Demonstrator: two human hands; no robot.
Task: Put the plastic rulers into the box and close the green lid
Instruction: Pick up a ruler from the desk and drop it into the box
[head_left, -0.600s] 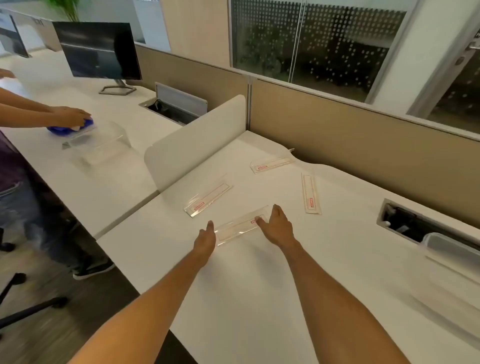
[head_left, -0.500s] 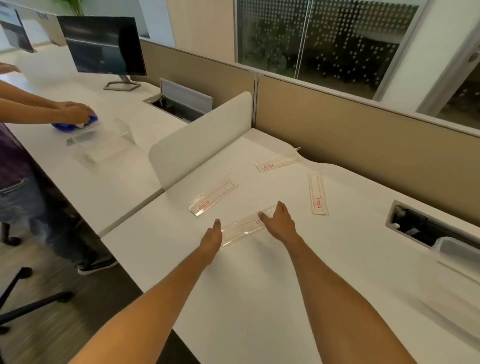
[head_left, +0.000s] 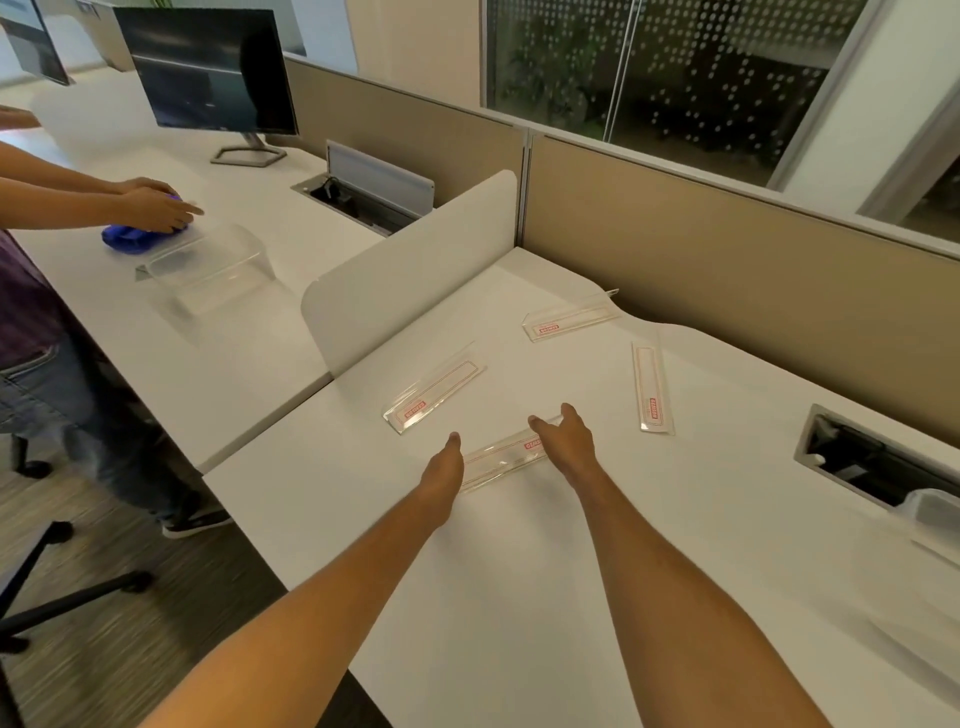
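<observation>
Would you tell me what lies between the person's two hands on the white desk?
In the head view, one clear plastic ruler spans left hand to right hand.

A: The near ruler (head_left: 501, 456) has both ends covered: the left hand (head_left: 441, 465) hides one end, the right hand (head_left: 566, 444) hides the other. Whether the fingers grip it or only rest on it cannot be read.

B: Printed marks on the rulers?

A: Red label text, too small and blurred to read. No graduations can be made out.

B: Box?

A: A clear container (head_left: 935, 512) at the right edge, cut off by the frame and smeared. No lid can be told.

B: Left side?

A: Another person's arms (head_left: 78, 200) enter from the left edge, body cropped; the blue object (head_left: 130, 239) under the hands is partly covered, identity unclear.
</observation>
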